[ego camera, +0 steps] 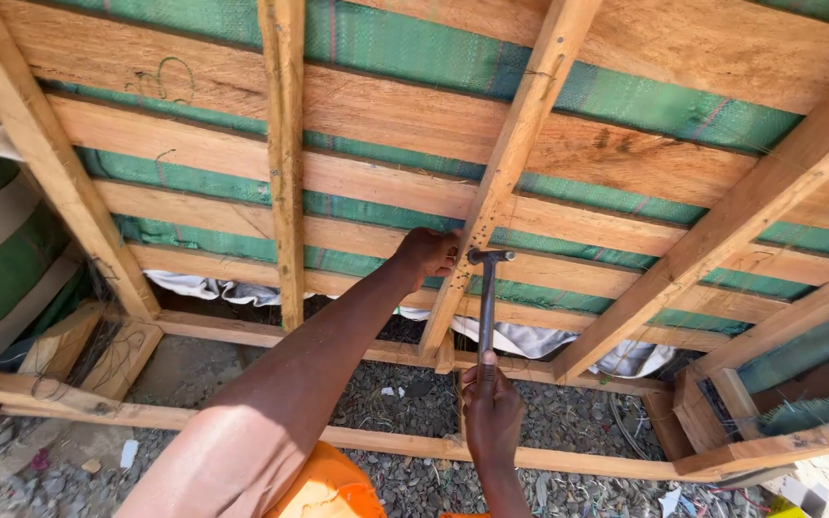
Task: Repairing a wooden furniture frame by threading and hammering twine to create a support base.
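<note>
Your right hand (491,411) was closed around the lower shaft of a metal hammer (486,297), its head level with a slanted wooden stud (506,163) of the plank frame. Your left hand (427,253) was curled against that stud just beside the hammer head; whether it pinched anything could not be told. Green sheeting (414,48) backed the planks, above gravel floor (414,393).

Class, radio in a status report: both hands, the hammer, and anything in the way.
Left hand pressed on slanted wooden stud. Right hand gripping hammer, head at the stud. Nothing between hammer and wood.
</note>
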